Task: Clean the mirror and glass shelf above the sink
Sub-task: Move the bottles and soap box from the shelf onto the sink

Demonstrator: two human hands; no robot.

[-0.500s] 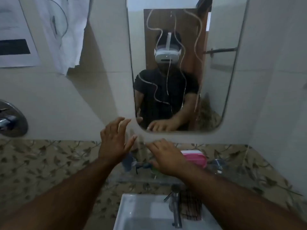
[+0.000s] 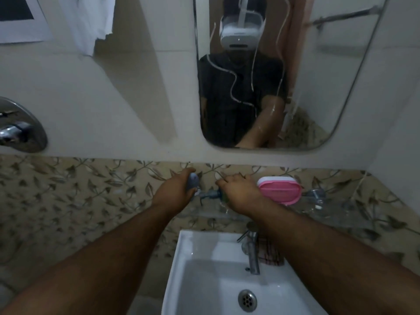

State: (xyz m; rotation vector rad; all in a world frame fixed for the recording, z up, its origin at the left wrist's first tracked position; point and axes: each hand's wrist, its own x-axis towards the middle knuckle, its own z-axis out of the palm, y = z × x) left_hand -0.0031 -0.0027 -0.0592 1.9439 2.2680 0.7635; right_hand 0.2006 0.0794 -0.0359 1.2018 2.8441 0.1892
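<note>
Head view: the mirror (image 2: 318, 71) fills the upper right of the wall, streaked and dull, with the sink (image 2: 204, 269) directly below it and a tap (image 2: 252, 251) at the sink's back edge. Between the two runs the glass shelf (image 2: 295, 212), a clear slab fixed along the leaf-patterned tiles — hard to trace except by its front edge and what stands on it. A pink soap dish (image 2: 280, 192) sits toward its right, with a small clear item (image 2: 316, 196) beyond that, too blurred to name.

Both hands are on the shelf's left part. The left hand (image 2: 175, 192) has its fingers curled round a small grey-blue object (image 2: 192, 180), clamped on it. The right hand (image 2: 241, 194) lies knuckles-up over a dispenser (image 2: 210, 194) whose pump spout juts left toward the other hand; its fingers look closed on the bottle, though the palm hides the grip, so I cannot tell how firm it is.

The step in hand seems to be clearing the shelf before wiping — neither glass surface looks cleaned yet. Next, both items likely need lifting straight up and setting aside somewhere steady, then the soap dish too. No cloth is in either hand.
</note>
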